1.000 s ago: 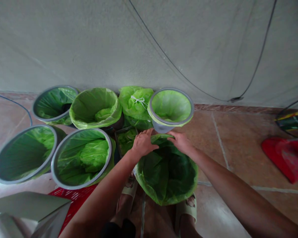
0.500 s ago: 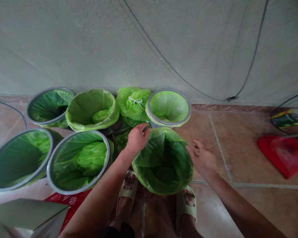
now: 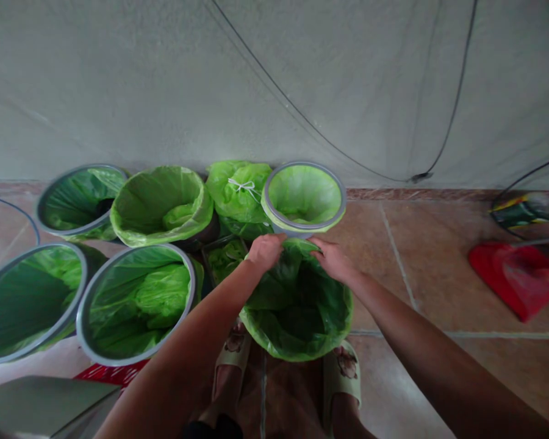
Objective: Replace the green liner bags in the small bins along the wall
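Note:
A bin lined with a green plastic bag [image 3: 297,341] stands on the floor between my feet, the bag folded out over its rim. At the far side of that rim, my left hand [image 3: 266,250] is closed on the bag's edge. My right hand [image 3: 333,259] pinches the same edge a little farther right. Just beyond my hands is another lined bin with a grey ring [image 3: 304,224]. To its left sits a green bag tied with a white string [image 3: 238,195].
More lined bins stand on the left, including one with a grey ring [image 3: 137,360] and one without [image 3: 160,235]. A red dustpan [image 3: 507,274] lies at right, near a dark green container [image 3: 521,216]. A cable [image 3: 274,82] hangs along the wall [image 3: 119,79].
Both hands have moved to the far edge of the bin and closed on the bag there. Earlier they were apart, at its left and right sides with loose fingers.

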The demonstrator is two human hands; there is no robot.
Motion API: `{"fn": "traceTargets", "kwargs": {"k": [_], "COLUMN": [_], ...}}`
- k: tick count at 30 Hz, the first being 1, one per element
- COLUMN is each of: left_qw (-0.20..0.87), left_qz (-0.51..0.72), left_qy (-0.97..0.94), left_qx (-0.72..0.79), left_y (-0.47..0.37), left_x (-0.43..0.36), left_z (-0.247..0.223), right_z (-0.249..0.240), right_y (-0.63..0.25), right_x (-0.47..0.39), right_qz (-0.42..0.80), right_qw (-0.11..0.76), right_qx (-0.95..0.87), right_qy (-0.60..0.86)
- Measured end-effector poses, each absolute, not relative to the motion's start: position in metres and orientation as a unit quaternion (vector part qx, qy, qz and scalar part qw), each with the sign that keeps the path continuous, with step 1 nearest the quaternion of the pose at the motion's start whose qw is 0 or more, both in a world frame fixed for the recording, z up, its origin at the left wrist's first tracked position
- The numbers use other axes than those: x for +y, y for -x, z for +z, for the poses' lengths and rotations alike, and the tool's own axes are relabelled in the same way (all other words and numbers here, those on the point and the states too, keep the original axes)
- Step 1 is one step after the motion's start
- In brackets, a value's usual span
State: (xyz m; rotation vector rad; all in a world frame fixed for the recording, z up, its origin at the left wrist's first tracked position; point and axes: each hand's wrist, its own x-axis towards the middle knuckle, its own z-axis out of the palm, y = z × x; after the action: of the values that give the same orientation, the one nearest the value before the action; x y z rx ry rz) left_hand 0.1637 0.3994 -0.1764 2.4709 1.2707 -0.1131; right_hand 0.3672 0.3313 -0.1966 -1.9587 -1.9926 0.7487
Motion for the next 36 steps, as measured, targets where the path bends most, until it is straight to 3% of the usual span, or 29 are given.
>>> {"fn": "traceTargets", "kwargs": {"k": [9,18,23,36], "left_qw": [0.185,0.283,0.294,0.222], "left_qz": [-0.054,0.185,0.222,-0.015], "left_qy": [-0.844,-0.753,-0.703,-0.746], "left_qx": [0.5,0.564,0.608,0.627], "left_y": [-0.164,-0.098,-0.095,-0.133], "left_x": [0.391,0.363,0.348,0.339], "left_z": [-0.169,-0.144,-0.159,-0.173], "right_z": [-0.197,-0.196,-0.174,-0.202], "right_y": [-0.367,-0.383,-0.373,-0.362], "right_x": [0.321,0.249,0.278,0.312], "right_qz": [0.261,0.185,0.083,0.135], "right_qw": [0.083,0.104,0.111,0.076], "right_qx": [-0.643,-0.551,-0.613,-0.629], "right_qy": [0.715,0.807,0.778,0.762]}}
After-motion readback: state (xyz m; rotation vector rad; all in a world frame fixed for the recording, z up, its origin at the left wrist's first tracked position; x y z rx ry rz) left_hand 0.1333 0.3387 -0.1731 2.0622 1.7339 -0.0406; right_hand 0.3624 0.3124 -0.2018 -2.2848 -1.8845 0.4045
